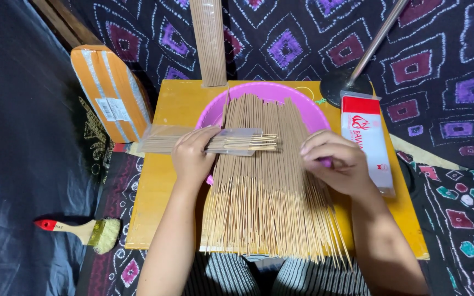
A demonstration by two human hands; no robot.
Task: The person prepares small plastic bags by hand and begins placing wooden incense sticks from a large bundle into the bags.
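A large fan of incense sticks (267, 181) lies across a pink plastic basin (314, 112) on a low yellow desk (160, 192), the coated brown ends over the basin and the bare bamboo ends pointing toward the person's lap. The left hand (193, 156) is curled around a clear plastic sleeve (163, 138) held crosswise over the pile, with a small bundle of sticks (253, 143) poking bare-end out of its open mouth. The right hand (338, 161) rests on the right side of the fan, fingers bent together and pinching at a few sticks there; exactly how many it holds cannot be told.

A red-and-white packet (366, 140) lies at the desk's right edge, just beside the right hand. A tall sealed pack of sticks (208, 41) stands at the far edge, an orange taped parcel (111, 90) leans to the left, and a paintbrush with a red-tipped handle (80, 230) lies on the cloth below the desk. A metal stand pole (377, 41) rises from a dark base behind the basin.

The risks look plain. The sticks are thin and brittle, so pressing down on the fan could snap some. The sleeve is held level and open, so tilting its mouth downward could let the bundle slide out. The bare ends overhang the near edge, and a nudge from either forearm could push sticks off into the lap.
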